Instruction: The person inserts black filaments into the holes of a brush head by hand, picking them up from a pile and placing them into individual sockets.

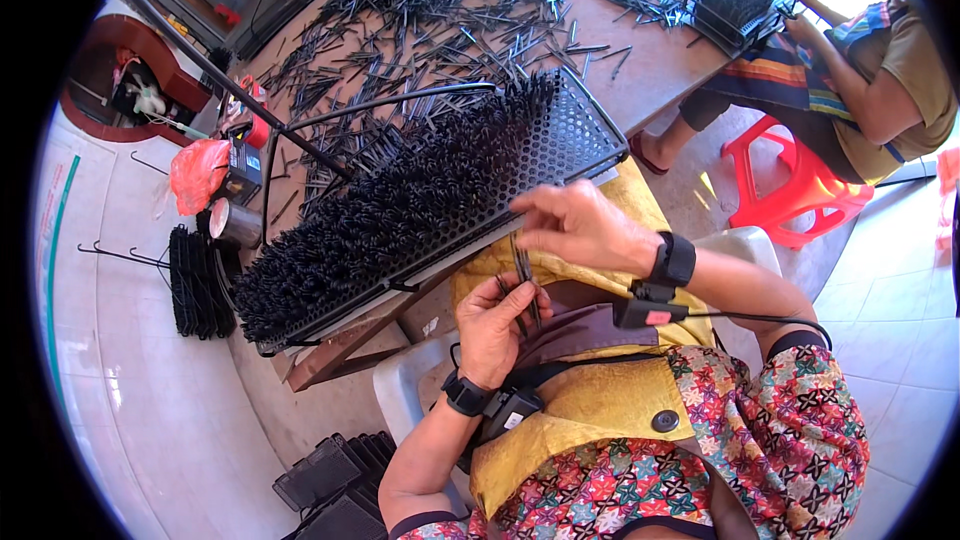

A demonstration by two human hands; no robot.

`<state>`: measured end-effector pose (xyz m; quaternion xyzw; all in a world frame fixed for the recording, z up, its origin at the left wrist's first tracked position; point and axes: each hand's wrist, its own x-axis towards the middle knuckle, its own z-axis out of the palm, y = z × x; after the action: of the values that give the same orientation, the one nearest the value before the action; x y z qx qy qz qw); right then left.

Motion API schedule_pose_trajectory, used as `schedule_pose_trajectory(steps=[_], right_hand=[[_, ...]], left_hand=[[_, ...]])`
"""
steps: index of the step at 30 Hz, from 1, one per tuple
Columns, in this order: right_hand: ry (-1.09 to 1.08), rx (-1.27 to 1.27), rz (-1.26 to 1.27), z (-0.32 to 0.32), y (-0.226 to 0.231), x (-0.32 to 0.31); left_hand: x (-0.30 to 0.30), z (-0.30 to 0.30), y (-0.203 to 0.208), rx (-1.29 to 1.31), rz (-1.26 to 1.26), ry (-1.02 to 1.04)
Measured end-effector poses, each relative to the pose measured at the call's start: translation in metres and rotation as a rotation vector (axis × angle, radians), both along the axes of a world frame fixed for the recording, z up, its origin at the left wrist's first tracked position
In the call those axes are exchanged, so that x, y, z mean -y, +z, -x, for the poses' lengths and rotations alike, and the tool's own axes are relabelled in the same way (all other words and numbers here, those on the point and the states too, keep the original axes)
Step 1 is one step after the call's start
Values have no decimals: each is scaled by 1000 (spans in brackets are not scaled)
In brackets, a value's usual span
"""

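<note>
My left hand (490,332) is closed round a small bunch of thin black sticks (523,265), which point up from its fingers over my lap. Just above their upper ends is my right hand (590,225), its fingers bent and smeared by motion, so I cannot tell if they grip anything. It is close to the near right edge of a long perforated black rack (570,130). Most of that rack is packed with upright black sticks (400,200); bare holes show at its right end.
Loose black sticks (420,0) lie heaped across the brown table (650,70). A metal bar (235,90) slants over its left side. At right, another person (860,70) sits beside a second filled rack (735,5) and a red stool (795,185). Black racks (335,480) are stacked on the floor.
</note>
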<state>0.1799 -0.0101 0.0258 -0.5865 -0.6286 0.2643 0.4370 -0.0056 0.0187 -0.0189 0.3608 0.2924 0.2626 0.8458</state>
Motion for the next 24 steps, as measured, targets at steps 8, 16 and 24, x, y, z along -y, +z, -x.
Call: schedule_pose_trajectory(steps=[8,16,24], right_hand=[[-144,-572,146,-2,-11,9],[-387,37,-617,-13,15,-28],[-68,424,-694,-12,-5,-47]], left_hand=[[-1,-1,-3,-9,37,31],[0,-2,-3,-32,89,39],[-1,-1,-2,-24,82,23]])
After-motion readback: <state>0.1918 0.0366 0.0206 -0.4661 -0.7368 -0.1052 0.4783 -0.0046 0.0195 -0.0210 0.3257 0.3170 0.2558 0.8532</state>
